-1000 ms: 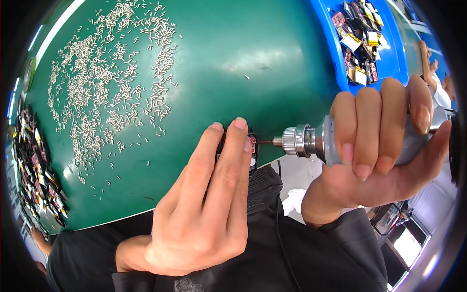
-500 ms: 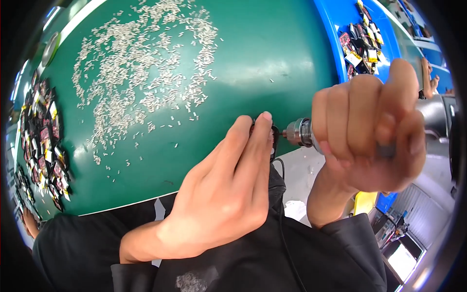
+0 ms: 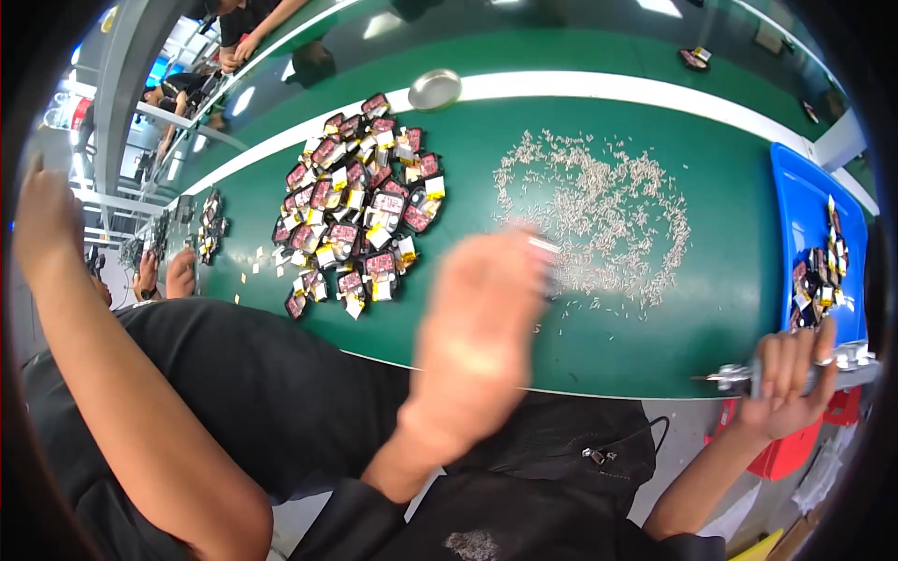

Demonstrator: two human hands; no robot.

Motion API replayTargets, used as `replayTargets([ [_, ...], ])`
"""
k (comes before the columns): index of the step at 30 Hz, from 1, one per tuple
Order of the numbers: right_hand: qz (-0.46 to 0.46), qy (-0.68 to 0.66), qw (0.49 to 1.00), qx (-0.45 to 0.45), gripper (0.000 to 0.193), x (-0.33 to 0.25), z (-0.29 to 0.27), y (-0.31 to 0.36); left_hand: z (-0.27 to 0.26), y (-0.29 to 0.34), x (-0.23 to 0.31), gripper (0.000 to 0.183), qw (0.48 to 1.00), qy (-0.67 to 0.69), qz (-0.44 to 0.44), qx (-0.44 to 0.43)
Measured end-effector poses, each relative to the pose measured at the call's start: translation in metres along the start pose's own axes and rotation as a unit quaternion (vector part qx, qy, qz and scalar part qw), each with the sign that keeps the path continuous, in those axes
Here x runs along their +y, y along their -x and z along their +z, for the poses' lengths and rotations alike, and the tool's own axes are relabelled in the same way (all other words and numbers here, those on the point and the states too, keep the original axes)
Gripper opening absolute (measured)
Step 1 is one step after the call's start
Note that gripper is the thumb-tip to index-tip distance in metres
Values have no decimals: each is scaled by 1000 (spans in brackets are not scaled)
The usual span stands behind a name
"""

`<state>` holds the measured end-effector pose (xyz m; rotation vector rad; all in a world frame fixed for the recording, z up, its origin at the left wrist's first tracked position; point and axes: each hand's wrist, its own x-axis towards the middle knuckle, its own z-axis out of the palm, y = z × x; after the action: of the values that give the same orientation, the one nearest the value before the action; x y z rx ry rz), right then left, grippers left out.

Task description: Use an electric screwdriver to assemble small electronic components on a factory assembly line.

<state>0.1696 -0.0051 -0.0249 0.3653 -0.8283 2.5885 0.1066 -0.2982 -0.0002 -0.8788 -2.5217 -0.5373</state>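
My left hand [image 3: 482, 327] is blurred by motion above the table, its fingers drawn together. At its fingertips shows a smeared dark thing with a pale glint, too blurred to name. Just beyond those fingers, many small white pieces [image 3: 608, 206] lie scattered over the green table [image 3: 720, 280]. At the table's right front edge, my right hand [image 3: 790, 383] wraps around a silver power screwdriver [image 3: 741, 377], whose thin bit points left. A heap of small black casings [image 3: 346, 210], with red boards and white-and-yellow battery packs, lies left of my left hand.
A blue tray [image 3: 790, 201] at the right holds more casings. Beside the heap stands a round metal dish [image 3: 435, 90]. A co-worker's bare arm [image 3: 140, 383] rises at the far left; others' hands [image 3: 168, 274] work farther along. A white rail [image 3: 599, 86] runs along the back.
The view has swung left. My left hand has come away from the screwdriver's tip, where it held a small black casing. My right hand still grips the screwdriver, lower at the right.
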Motion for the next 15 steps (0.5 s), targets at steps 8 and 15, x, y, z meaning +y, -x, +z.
replayTargets([
  [8, 77, -26, 993, 86, 16, 43, 13, 21, -18, -3, -71, 40, 981, -140, -121, 62],
  [15, 91, -53, 990, 94, 18, 44, 10, 30, 28, -42, -79, 16, 990, -65, -123, 0],
])
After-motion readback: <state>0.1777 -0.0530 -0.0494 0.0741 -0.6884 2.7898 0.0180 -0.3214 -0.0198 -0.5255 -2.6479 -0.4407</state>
